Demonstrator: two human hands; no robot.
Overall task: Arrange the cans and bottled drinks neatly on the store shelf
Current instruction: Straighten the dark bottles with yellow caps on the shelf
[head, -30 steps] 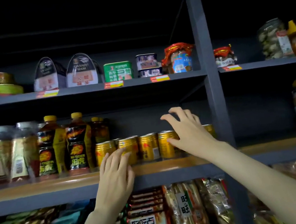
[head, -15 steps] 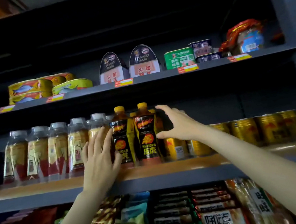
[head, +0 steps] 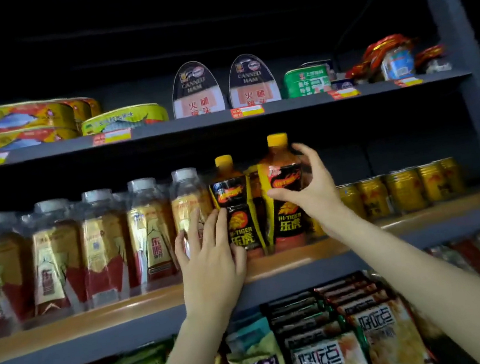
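Two yellow-capped Hi-Tiger bottles stand side by side on the middle shelf [head: 275, 272]. My right hand [head: 310, 191] grips the right Hi-Tiger bottle [head: 287, 206] around its upper body, thumb in front and fingers behind. My left hand [head: 209, 262] lies flat with fingers spread against the lower left side of the left Hi-Tiger bottle [head: 235, 210]. Left of them stands a row of clear bottles with red and gold labels [head: 103, 245]. A row of gold cans [head: 398, 191] stands to the right, partly hidden by my right wrist.
The upper shelf carries flat fish tins [head: 20, 125], two canned ham tins [head: 224, 84], a green tin [head: 306, 81] and a red-wrapped jar [head: 393, 59]. Snack bags [head: 331, 350] fill the shelf below. A grey upright post [head: 469, 75] bounds the bay on the right.
My right hand moved from the cans to the Hi-Tiger bottles and closed around the right one. My left hand shifted from the clear bottles onto the left Hi-Tiger bottle. The view panned left.
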